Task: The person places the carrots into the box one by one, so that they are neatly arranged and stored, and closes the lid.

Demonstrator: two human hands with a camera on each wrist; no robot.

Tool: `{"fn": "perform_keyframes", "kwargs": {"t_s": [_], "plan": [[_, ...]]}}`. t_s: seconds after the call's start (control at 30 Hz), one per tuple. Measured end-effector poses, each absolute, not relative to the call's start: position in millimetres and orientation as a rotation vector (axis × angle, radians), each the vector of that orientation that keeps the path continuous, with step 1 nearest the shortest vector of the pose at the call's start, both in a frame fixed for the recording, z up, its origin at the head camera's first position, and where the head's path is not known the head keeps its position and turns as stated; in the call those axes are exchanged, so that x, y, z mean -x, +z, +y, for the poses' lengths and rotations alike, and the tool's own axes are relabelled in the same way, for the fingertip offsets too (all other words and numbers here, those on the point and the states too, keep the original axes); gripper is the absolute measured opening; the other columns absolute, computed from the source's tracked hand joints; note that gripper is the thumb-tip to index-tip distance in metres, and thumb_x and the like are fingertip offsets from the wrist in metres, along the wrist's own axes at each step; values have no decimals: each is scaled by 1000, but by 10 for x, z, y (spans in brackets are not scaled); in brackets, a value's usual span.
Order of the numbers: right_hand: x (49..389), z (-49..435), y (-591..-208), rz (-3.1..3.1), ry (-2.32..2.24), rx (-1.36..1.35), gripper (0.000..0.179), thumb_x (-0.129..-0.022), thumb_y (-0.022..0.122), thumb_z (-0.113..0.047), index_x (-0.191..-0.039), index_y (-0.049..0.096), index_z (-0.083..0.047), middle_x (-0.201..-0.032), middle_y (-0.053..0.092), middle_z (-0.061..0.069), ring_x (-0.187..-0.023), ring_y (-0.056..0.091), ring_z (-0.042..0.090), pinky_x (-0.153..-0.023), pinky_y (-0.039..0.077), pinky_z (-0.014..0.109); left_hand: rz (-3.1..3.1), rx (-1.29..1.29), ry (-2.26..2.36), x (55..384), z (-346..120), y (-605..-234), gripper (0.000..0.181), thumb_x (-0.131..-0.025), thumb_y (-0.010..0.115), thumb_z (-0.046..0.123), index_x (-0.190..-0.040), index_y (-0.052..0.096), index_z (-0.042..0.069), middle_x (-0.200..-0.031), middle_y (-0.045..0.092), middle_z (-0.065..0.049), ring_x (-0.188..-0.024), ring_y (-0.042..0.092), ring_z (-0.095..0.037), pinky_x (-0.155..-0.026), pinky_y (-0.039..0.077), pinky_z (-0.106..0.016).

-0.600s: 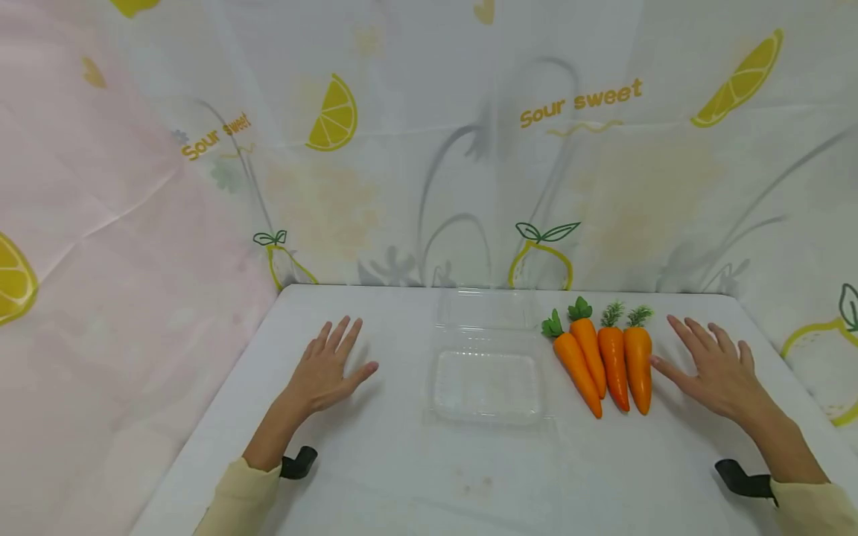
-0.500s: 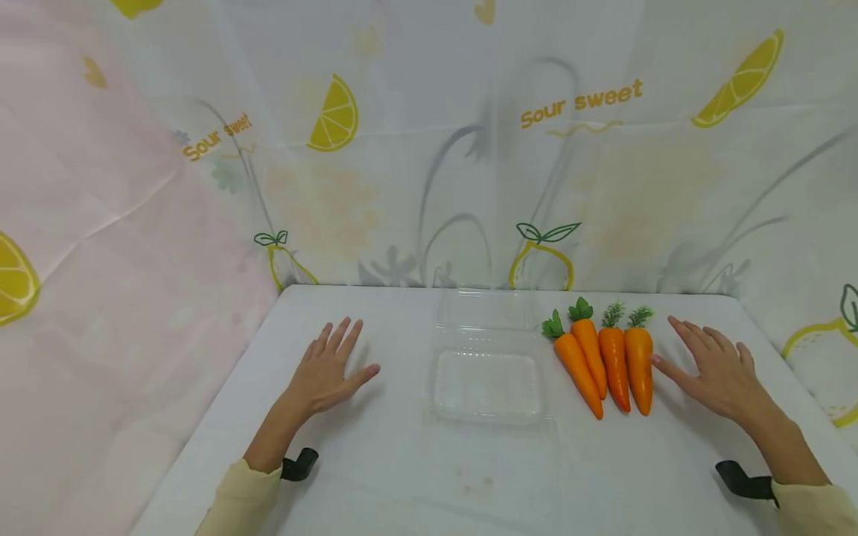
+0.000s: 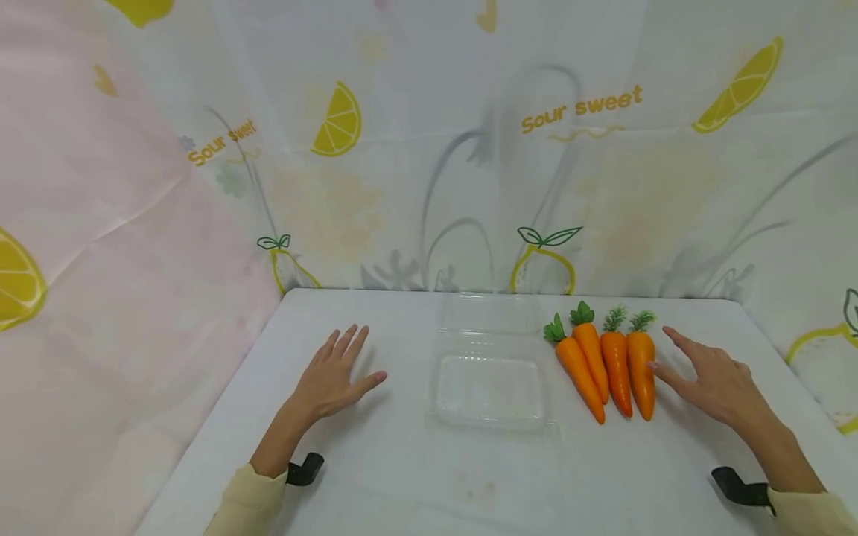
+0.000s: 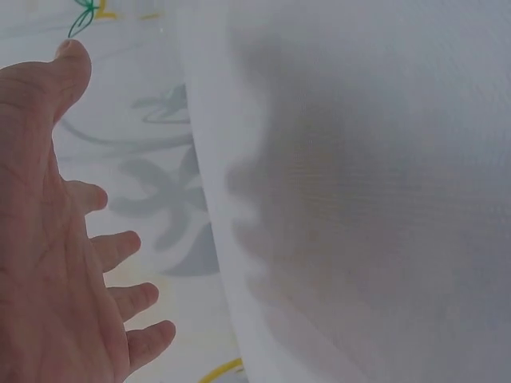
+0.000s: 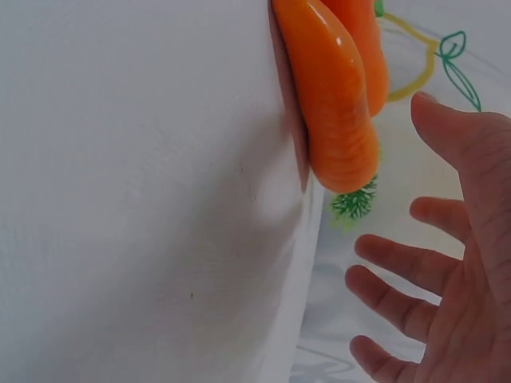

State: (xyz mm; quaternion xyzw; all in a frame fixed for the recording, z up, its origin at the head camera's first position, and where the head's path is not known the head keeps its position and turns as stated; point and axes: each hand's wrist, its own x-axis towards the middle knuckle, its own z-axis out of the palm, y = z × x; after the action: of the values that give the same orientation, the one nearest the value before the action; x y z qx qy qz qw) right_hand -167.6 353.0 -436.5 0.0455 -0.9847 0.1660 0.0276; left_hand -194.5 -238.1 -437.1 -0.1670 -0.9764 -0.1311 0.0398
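Observation:
Several orange carrots with green tops lie side by side on the right half of the white table. My right hand hovers just right of the rightmost carrot, its fingers spread and its thumb tip overlapping the carrot's edge in the head view. In the right wrist view that carrot is close to the thumb, and the palm holds nothing. My left hand is over the left part of the table, fingers apart and holding nothing. Between the hands sits a clear plastic box with its lid folded back.
The white table ends at a patterned cloth with lemon prints, which hangs behind it and on both sides. A black strap-like piece sticks out at the right wrist, and a similar piece at the left.
My right hand's fingers have drawn closer together and bent downward beside the carrots. The head view has tilted up slightly. My left hand, the box and the carrots stay in place.

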Motion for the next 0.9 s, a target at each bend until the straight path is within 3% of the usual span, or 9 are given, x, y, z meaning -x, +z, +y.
{"fn": "perform_keyframes", "kwargs": {"t_s": [0.2, 0.6, 0.9], "plan": [[1660, 3500, -4308, -3092, 566, -146, 85, -94, 59, -55, -149, 31, 4, -123, 54, 37, -100, 56, 50, -72, 49, 58, -2991, 558, -493, 1955, -2309, -4354, 94, -89, 52, 70, -159, 21, 14, -160, 24, -15, -146, 16, -41, -116, 17, -54], [1688, 3473, -4313, -3108, 632, -154, 84, -93, 62, -53, -147, 32, 4, -117, 61, 31, -85, 62, 33, -60, 51, 36, -3038, 650, -707, 1928, -2111, -4285, 97, -84, 55, 75, -159, 17, 27, -160, 26, -7, -144, 25, -33, -107, 30, -61], [1698, 3433, -4317, -3091, 672, -173, 83, -93, 64, -50, -146, 33, 5, -113, 64, 29, -82, 64, 31, -61, 52, 36, -3044, 766, -841, 1907, -2022, -4280, 93, -86, 58, 70, -159, 17, 31, -161, 24, 5, -146, 21, -28, -110, 28, -59]]}}
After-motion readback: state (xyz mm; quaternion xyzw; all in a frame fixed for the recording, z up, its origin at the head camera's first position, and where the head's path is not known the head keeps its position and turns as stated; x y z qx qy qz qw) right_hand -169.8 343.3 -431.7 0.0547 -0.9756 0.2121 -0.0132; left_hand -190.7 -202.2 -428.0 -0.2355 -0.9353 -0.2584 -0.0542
